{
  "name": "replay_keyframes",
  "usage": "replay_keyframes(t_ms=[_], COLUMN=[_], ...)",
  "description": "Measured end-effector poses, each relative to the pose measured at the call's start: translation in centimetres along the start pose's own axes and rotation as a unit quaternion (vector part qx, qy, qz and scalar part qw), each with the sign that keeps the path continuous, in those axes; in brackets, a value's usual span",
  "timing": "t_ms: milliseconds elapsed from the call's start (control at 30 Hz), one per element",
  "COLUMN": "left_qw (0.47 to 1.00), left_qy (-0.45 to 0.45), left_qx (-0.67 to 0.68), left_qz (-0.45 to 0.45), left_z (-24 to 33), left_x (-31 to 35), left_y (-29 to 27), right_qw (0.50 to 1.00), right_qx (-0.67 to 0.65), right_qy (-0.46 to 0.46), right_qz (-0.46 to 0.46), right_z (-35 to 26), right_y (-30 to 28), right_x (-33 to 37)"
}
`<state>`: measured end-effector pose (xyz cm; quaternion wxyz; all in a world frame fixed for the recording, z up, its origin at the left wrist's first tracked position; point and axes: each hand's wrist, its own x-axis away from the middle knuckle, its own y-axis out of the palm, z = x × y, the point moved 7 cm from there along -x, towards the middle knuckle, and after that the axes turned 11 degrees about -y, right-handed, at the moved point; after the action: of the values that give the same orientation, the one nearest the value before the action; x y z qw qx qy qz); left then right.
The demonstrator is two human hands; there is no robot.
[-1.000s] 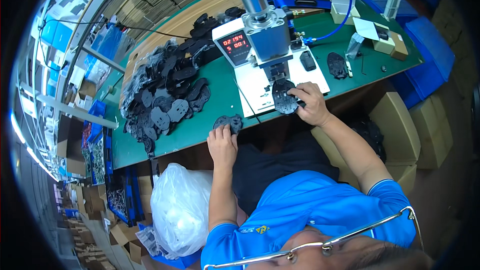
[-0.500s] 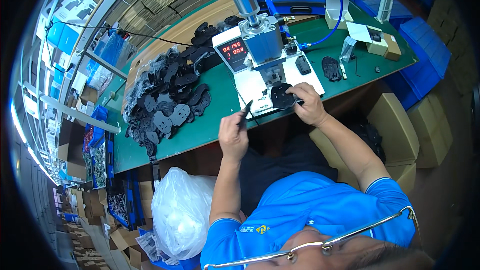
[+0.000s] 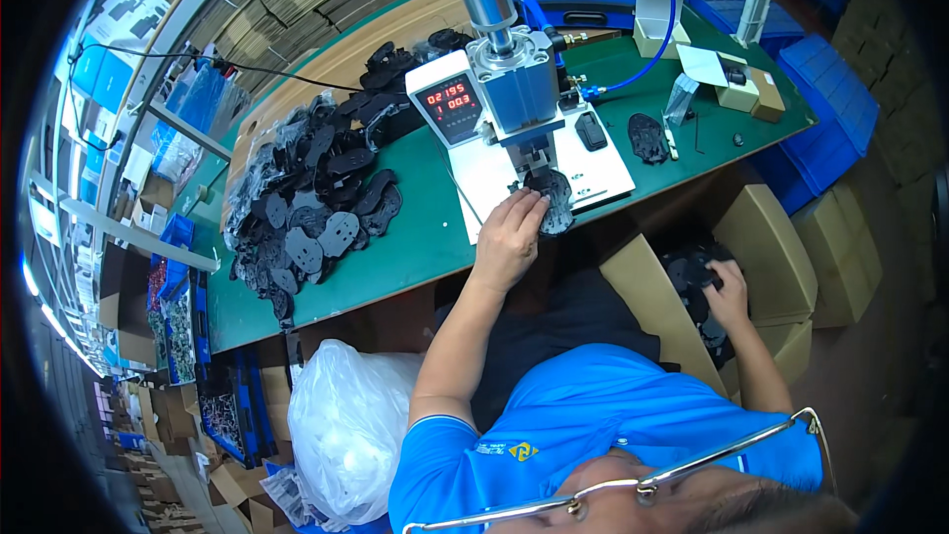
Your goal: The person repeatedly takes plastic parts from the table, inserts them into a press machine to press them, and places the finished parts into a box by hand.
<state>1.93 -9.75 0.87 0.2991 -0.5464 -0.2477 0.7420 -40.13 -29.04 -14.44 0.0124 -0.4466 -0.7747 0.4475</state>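
A black, foot-shaped plate [image 3: 557, 206] lies on the white base of a small bench press, below its metal head. My left hand [image 3: 509, 235] has its fingers closed on the left edge of this plate. Over on the right, my right hand [image 3: 730, 299] is down inside an open cardboard box [image 3: 766, 247]. Its fingers are bent around a black plate [image 3: 706, 277], partly hidden against other black pieces in the box. The press [image 3: 514, 89] has a metal cylinder on top and a red-lit display [image 3: 450, 99] at its left.
A large heap of black plates [image 3: 306, 208] covers the green table's left part. Another black plate [image 3: 648, 138] and small opened boxes [image 3: 736, 94] are right of the press. A white plastic bag [image 3: 351, 425] stands below the table's front edge. Blue crates [image 3: 825, 109] stand at far right.
My right hand has left the press and moved right and down into the cardboard box. My left hand has brought its black plate onto the press base.
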Motion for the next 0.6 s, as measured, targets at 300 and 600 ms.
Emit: replay_keyframes(t_ms=[300, 600], left_qw=[0.999, 0.998], left_qy=[-0.033, -0.052], left_qx=[-0.015, -0.017], left_qz=[-0.029, -0.036], left_z=[0.2, 0.0], left_x=[-0.2, 0.3], left_y=[0.4, 0.2], right_qw=[0.943, 0.967], right_qx=[0.154, -0.096], right_qy=[0.106, -0.232], right_qz=[-0.276, -0.042], right_z=[7.9, -18.8], right_y=[4.3, 5.9], right_x=[6.7, -15.8])
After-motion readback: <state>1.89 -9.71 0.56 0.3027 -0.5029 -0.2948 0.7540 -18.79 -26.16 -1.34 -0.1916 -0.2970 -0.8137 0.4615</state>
